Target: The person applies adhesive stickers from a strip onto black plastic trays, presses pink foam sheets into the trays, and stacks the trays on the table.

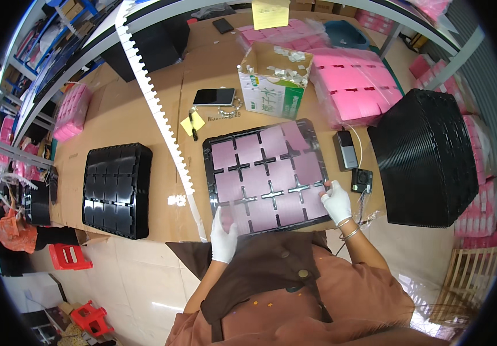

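Observation:
A black plastic tray (207, 151) lies in front of me on the table, with several flat purple rectangular pieces (258, 177) in its compartments. Black cross-shaped dividers show between them. Near the far right corner, one purple piece (295, 137) sits askew. My left hand (224, 237), in a white glove, grips the tray's near left corner. At its right edge, my right hand (336, 203), also gloved, has its fingers closed on the rim. The undersides of both grips are hidden.
Stacked black trays stand at left (117, 190) and right (424, 161). Beyond my tray are a cardboard box (275, 81) with white scraps, a phone (214, 97), a pen (193, 126) and wrapped pink pieces (355, 83). A white notched strip (155, 109) crosses the view. Another person (15, 228) is far left.

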The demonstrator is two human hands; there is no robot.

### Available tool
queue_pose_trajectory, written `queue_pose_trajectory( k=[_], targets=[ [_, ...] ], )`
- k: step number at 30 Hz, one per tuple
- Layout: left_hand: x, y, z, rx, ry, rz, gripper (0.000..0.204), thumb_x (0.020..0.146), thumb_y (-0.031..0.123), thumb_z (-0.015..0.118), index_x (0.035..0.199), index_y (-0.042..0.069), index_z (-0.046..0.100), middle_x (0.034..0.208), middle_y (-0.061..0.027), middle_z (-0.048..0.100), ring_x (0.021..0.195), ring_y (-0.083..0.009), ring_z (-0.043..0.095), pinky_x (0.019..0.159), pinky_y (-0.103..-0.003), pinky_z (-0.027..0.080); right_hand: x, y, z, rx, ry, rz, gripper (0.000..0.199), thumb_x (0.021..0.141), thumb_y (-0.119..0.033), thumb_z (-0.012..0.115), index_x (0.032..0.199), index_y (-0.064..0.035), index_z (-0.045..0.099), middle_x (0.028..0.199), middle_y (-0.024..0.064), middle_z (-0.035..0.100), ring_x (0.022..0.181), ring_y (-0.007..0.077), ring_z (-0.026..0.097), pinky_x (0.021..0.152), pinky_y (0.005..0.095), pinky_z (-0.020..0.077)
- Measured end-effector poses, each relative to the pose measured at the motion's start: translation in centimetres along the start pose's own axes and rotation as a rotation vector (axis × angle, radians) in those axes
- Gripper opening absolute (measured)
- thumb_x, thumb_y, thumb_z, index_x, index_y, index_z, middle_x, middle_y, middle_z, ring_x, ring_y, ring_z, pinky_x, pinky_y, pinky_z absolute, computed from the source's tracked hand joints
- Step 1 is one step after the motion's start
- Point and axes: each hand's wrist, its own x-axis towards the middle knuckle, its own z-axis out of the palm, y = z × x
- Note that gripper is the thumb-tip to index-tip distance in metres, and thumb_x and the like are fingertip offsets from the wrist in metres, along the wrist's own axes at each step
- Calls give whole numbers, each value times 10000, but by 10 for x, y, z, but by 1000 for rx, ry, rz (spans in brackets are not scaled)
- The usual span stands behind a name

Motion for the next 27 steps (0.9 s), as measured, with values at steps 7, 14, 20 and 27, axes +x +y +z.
queue_pose_trajectory(
  k=[7, 14, 20, 27],
  targets=[
    [-3, 31, -15, 216, 106, 123, 638, 789, 91, 652, 1364, -7, 393, 1209, -216, 515, 1092, -355, 521, 928, -415, 431, -1, -1, 2, -77, 15, -16, 320, 796, -199, 662, 1065, -69, 548, 659, 96, 635, 677, 313, 644, 639, 423, 486],
    [50, 83, 9, 515, -46, 582, 560, 832, 262, 663, 1301, 23, 473, 1337, -219, 460, 1240, -414, 426, 1033, -461, 351, -8, -7, -2, -94, 23, -37, 343, 791, -193, 665, 1086, -72, 541, 687, 114, 643, 696, 337, 646, 662, 443, 492],
    [124, 83, 84, 691, -191, 670, 596, 900, 425, 540, 1364, 70, 425, 1441, -173, 376, 1344, -408, 304, 1098, -494, 245, 13, -63, -6, -305, 201, -578, 639, 758, -286, 690, 1260, 50, 481, 1158, 215, 575, 1071, 363, 552, 899, 417, 453],
    [147, 78, 75, 727, -208, 687, 612, 901, 414, 539, 1398, 89, 394, 1459, -149, 370, 1343, -341, 342, 1102, -472, 251, 90, -84, 62, -431, -20, -791, 745, 808, -490, 613, 1276, 74, 478, 1385, 264, 410, 1351, 359, 314, 1123, 495, 195]
  ],
)
